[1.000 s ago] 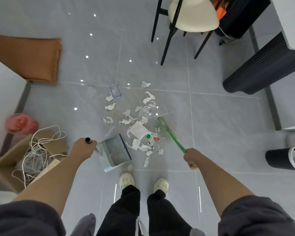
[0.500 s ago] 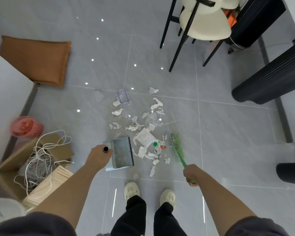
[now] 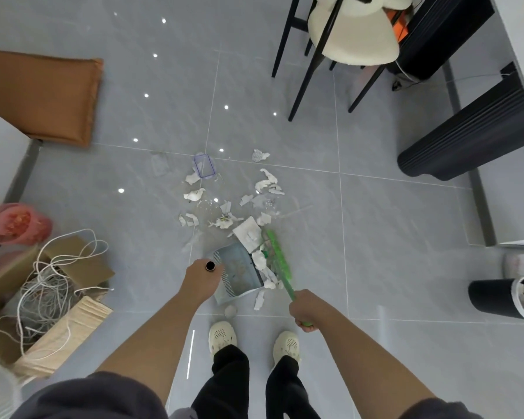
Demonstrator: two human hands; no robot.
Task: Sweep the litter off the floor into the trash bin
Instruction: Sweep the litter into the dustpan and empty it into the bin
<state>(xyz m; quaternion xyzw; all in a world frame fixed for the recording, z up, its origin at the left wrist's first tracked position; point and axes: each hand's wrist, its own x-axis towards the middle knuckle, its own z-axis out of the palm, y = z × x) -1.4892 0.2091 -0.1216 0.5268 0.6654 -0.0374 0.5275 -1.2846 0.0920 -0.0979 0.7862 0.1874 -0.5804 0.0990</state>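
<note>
The broom (image 3: 277, 260) has swung left to the dustpan (image 3: 239, 272) mouth, litter (image 3: 248, 233) pinned between them. The right grip (image 3: 307, 309) clasps the broom and the left grip (image 3: 198, 282) clasps the dustpan handle.

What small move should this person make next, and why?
Probably a short push of the broom leftward, into the dustpan. The right hand grips the broom, whose head lies just right of the dustpan's mouth, with white scraps bunched between them. The left hand holds the dustpan's handle. Other litter lies farther out.
</note>
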